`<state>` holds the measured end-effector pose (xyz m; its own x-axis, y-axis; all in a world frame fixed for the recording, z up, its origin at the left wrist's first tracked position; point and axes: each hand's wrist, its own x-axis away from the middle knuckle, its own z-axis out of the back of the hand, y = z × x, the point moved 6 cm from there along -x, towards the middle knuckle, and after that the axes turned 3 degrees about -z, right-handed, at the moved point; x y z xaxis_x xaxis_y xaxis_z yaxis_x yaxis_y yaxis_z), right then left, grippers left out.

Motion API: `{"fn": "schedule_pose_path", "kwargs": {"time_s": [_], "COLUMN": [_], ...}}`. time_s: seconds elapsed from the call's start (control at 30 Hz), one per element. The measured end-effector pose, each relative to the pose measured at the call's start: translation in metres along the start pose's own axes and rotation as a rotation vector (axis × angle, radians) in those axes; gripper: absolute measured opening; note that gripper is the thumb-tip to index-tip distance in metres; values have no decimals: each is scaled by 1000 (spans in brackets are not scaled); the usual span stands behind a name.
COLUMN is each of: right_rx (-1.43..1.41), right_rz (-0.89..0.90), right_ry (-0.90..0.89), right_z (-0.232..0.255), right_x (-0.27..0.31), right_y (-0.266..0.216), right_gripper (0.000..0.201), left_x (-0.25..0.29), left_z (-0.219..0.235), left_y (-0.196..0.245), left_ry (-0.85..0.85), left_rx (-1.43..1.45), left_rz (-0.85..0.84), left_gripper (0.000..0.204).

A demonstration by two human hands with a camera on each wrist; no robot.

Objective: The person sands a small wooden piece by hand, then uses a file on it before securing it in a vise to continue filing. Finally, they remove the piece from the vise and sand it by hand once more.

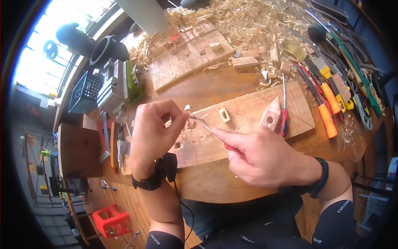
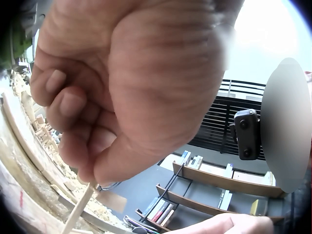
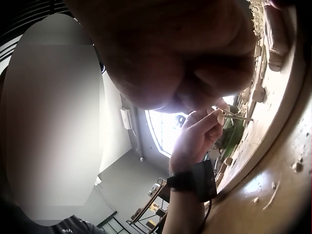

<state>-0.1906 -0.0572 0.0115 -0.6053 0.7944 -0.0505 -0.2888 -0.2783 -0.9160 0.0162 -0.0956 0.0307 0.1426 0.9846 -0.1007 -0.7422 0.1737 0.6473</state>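
Note:
My left hand (image 1: 156, 132) pinches a small pale wooden piece (image 1: 188, 108) between thumb and fingertips above the board (image 1: 199, 151). In the left wrist view a thin wooden strip (image 2: 78, 209) sticks out below the fingertips of that hand (image 2: 131, 97). Curled round a tool with a red handle (image 1: 230, 147), my right hand (image 1: 269, 158) has its index finger stretched along the metal shaft (image 1: 204, 123). The shaft's end is at the piece; whether they touch is not clear. The right wrist view shows the right hand (image 3: 180, 53) dark and close, its tool hidden.
A slotted wooden block (image 1: 224, 115), a pointed block (image 1: 271, 113) and a red-handled screwdriver (image 1: 284, 122) lie on the board. Behind are a second board (image 1: 186, 58) and wood shavings (image 1: 248, 25). Orange-handled tools (image 1: 327, 120) lie at the right, a vise (image 1: 112, 85) stands left.

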Motion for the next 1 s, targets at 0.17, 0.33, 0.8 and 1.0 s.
{"fn": "schedule_pose_path", "kwargs": {"time_s": [0.17, 0.33, 0.8, 1.0], "right_rx": [13, 52, 79, 62], "right_rz": [49, 49, 78, 70], "right_ry": [28, 28, 35, 56], "right_z": [-1, -4, -3, -5], "right_x": [3, 2, -1, 0], "right_y": [-3, -2, 0, 3], "right_gripper": [43, 46, 44, 37], "left_x": [-2, -3, -2, -2], "left_z": [3, 3, 0, 1], "left_y": [2, 0, -3, -2], "left_ry": [32, 43, 35, 26], "left_rx": [-12, -52, 41, -34], "left_rz": [-13, -10, 25, 28], "left_gripper": [18, 19, 21, 21]}}
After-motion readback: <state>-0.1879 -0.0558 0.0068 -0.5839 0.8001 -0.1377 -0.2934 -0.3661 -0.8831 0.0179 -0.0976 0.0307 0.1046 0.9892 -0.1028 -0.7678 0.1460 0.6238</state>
